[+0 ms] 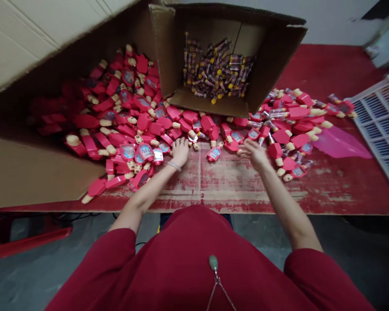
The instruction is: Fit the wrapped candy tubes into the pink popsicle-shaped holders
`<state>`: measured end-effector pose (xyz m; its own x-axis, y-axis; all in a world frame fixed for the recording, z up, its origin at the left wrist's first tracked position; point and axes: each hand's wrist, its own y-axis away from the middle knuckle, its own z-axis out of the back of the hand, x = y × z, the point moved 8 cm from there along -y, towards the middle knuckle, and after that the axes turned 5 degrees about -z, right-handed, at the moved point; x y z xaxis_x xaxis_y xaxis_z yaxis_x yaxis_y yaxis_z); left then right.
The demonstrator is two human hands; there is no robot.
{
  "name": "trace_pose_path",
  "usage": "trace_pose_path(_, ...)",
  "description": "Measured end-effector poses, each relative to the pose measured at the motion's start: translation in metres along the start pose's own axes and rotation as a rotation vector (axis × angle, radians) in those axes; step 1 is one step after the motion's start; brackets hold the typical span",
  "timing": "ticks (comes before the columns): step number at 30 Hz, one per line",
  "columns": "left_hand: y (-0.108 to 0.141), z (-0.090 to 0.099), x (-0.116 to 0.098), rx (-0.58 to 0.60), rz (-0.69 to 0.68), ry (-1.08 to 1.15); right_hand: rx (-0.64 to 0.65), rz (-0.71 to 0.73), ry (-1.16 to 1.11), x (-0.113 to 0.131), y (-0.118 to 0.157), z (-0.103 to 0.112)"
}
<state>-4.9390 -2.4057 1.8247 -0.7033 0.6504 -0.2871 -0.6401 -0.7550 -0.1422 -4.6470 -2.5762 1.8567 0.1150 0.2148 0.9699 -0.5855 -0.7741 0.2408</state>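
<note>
My left hand (180,152), with a pale band at the wrist, lies at the front edge of a heap of pink-red plastic toys (144,121). Its fingers stretch forward over the toys. My right hand (254,153), slightly blurred, hovers by the right part of the heap with fingers apart and nothing visible in it. Between the hands a single bottle-shaped red toy (214,153) with a blue picture label and a beige spotted end lies on the worn red table (220,185). Similar toys show beige ends; clear tubes are mixed in on the right.
Beyond the heap, a tilted cardboard box (214,105) holds many small clear tubes (214,71) with yellow ends. A larger carton (35,172) opens at the left, toys spilling out. At the right are a pink sheet (342,142) and a white slatted crate (382,125).
</note>
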Motion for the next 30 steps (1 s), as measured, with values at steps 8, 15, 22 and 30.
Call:
trace_pose_path(8,0.031,-0.019,-0.058,0.233,-0.18,0.242,0.21,-0.231,-0.145,-0.097,0.058,-0.15)
trace_pose_path(15,0.007,-0.023,-0.128,0.195,-0.237,0.253,-0.186,-0.071,-0.263,-0.102,0.052,-0.076)
trace_pose_path(22,-0.005,-0.038,-0.129,0.058,-0.15,0.131,-0.183,0.011,0.031,-0.105,0.061,-0.05)
trace_pose_path(30,0.039,-0.041,-0.048,-0.199,0.496,1.157,0.051,0.083,0.242,-0.104,0.095,-0.126)
